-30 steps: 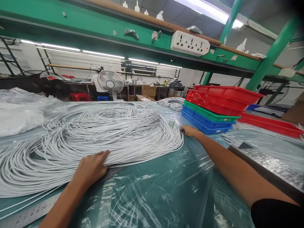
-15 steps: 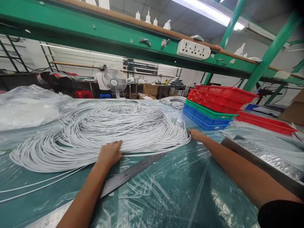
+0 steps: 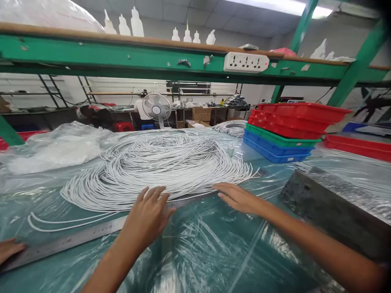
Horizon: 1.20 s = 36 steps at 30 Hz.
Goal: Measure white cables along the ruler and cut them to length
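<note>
A big pile of coiled white cable [image 3: 171,175] lies on the plastic-covered green table. At its front edge my left hand [image 3: 151,211] hovers or rests with fingers spread, holding nothing; contact is hard to tell. My right hand [image 3: 236,197] is stretched out at the near right edge of the coil, fingers extended and nothing gripped. A long steel ruler [image 3: 82,238] runs under the front of the pile and passes behind my left hand. At the far left another person's hand [image 3: 10,249] touches the ruler's end.
Stacked red, green and blue trays [image 3: 281,134] stand at the back right. A dark metal block [image 3: 324,207] lies right of my right forearm. Clear plastic bags [image 3: 61,150] sit at the left. A green shelf beam with a power strip [image 3: 247,62] crosses overhead.
My right hand has left the cable ends at the right and moved left. My left hand's fingers have spread. Another person's hand has appeared on the ruler, and the view has shifted.
</note>
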{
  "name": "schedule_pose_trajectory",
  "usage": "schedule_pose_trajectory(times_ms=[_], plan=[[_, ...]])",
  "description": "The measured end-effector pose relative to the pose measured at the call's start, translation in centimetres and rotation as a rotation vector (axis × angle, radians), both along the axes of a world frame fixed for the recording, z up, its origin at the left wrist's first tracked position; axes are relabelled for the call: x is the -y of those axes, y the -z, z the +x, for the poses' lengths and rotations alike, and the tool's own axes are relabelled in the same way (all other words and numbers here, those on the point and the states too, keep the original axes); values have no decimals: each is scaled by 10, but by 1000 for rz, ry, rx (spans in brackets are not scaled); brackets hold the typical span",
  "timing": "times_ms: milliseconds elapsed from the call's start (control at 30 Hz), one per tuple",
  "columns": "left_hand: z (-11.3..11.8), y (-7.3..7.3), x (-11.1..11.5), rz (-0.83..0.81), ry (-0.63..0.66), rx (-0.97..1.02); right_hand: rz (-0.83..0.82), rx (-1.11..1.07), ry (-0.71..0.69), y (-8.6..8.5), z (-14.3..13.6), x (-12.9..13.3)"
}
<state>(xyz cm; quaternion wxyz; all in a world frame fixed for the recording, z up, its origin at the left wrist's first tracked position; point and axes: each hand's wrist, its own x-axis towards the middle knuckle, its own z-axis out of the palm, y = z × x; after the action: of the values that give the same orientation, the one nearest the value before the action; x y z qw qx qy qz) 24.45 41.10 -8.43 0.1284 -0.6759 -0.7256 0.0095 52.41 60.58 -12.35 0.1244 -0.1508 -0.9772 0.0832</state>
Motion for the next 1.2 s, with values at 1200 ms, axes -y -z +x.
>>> schedule_pose_trajectory(times_ms=[1200], plan=[[-3, 99, 77, 114, 76, 91, 67, -29, 118, 61, 47, 33]])
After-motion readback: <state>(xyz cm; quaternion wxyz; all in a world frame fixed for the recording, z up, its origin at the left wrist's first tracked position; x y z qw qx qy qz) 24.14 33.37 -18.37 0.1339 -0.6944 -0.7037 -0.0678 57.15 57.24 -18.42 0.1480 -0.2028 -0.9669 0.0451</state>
